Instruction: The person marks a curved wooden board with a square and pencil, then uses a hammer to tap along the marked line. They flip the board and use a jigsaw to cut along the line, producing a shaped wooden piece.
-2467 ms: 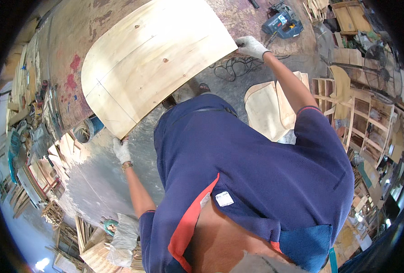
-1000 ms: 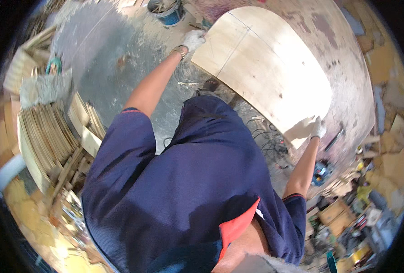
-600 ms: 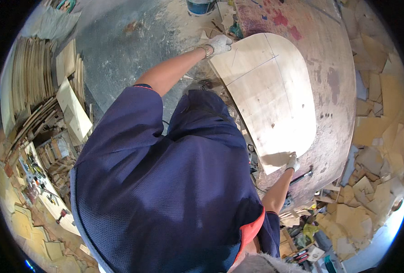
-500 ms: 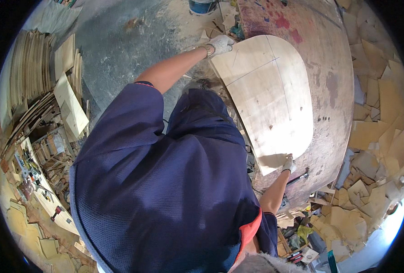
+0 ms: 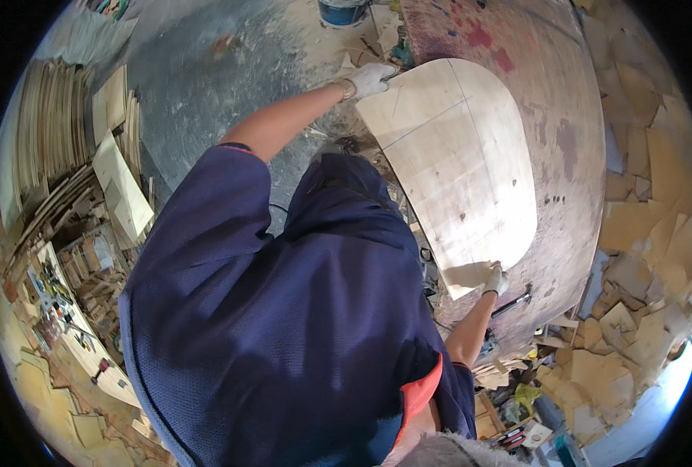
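At the straight side's upper-left corner of the pale wooden panel (image 5: pixel 464 167), your gloved left hand (image 5: pixel 371 79) is closed on the edge, a watch (image 5: pixel 346 88) at the wrist. Your right hand (image 5: pixel 497 278), gloved too, is at the other end, fingers on the upper face near the lower corner; you cannot tell whether it grips the underside. The panel lies over the stained, reddish-brown worktop (image 5: pixel 570 171), its straight side facing you and jutting past the near edge, its rounded side away from you. Two drawn lines cross near its upper end, and a few dark knots dot the lower half.

Just beyond your right hand, a hammer-like tool (image 5: pixel 509 305) with a dark handle lies on the worktop. Past the worktop's upper-left corner, a blue bucket (image 5: pixel 343 13) stands on the floor (image 5: pixel 229 86); the view cuts it off, so its contents cannot be told. To your far left, a stack of thin boards (image 5: pixel 54 128) stands beside loose sheets (image 5: pixel 118 183), and below them wood offcuts (image 5: pixel 93 261) fill a space behind a long pale board (image 5: pixel 89 354) bearing small tools. Beyond the worktop's right side, cut sheet pieces (image 5: pixel 634 214) lie heaped. At lower right sits mixed clutter (image 5: pixel 521 401), too small to sort.
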The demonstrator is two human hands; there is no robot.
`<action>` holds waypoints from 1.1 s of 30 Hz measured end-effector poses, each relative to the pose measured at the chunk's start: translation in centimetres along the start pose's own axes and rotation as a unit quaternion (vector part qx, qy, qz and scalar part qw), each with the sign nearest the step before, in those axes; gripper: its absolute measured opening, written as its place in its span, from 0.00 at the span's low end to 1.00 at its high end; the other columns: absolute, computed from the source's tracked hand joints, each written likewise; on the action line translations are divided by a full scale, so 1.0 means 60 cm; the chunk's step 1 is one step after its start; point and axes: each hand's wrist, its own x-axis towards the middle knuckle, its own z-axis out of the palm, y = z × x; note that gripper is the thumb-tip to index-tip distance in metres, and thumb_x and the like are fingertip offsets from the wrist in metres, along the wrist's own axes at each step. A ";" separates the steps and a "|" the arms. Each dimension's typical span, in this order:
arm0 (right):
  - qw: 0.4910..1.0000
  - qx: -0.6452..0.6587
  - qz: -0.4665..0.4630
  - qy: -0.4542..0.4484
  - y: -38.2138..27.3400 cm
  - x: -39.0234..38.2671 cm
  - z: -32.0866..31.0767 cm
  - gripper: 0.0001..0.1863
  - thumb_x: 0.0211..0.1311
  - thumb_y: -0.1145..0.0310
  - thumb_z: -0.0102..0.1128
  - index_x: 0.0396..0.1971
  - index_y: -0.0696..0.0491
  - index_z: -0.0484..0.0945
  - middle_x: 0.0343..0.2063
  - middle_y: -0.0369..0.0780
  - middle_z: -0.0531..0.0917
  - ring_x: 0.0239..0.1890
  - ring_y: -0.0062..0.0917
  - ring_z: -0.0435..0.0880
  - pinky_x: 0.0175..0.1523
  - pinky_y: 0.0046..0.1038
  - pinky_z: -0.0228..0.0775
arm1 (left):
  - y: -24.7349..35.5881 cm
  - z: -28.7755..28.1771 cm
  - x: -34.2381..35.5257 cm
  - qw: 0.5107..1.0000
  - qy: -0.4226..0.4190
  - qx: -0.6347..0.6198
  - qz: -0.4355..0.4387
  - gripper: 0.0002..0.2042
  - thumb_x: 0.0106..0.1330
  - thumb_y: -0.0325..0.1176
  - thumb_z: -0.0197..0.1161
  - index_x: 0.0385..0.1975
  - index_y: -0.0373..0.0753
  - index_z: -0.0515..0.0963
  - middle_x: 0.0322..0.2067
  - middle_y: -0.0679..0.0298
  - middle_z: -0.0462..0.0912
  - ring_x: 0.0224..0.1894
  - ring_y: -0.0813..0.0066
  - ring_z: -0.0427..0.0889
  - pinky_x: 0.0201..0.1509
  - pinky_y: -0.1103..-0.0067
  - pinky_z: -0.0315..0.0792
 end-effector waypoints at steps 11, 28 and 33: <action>0.963 -0.039 -0.095 -0.251 0.137 -0.237 -0.078 0.16 0.56 0.68 0.70 0.42 0.60 0.80 0.30 0.36 0.82 0.33 0.23 0.77 0.40 0.27 0.72 | -0.016 -0.051 -0.094 0.957 -0.206 0.165 0.122 0.28 0.68 0.38 0.63 0.69 0.49 0.68 0.41 0.50 0.82 0.46 0.50 0.82 0.49 0.62 0.76; 0.963 -0.005 -0.207 -0.174 0.101 -0.257 -0.071 0.13 0.51 0.63 0.74 0.32 0.56 0.87 0.29 0.48 0.85 0.34 0.44 0.84 0.41 0.38 0.74 | -0.019 -0.077 -0.075 0.966 -0.224 0.103 0.081 0.35 0.59 0.35 0.74 0.69 0.50 0.70 0.43 0.46 0.84 0.41 0.47 0.84 0.45 0.64 0.78; 0.959 -0.085 -0.215 -0.163 0.095 -0.269 -0.066 0.12 0.56 0.64 0.70 0.33 0.57 0.84 0.33 0.50 0.83 0.37 0.48 0.82 0.45 0.41 0.74 | -0.022 -0.060 -0.088 0.945 -0.175 0.236 0.144 0.29 0.63 0.35 0.71 0.66 0.45 0.72 0.44 0.49 0.84 0.43 0.47 0.84 0.47 0.63 0.78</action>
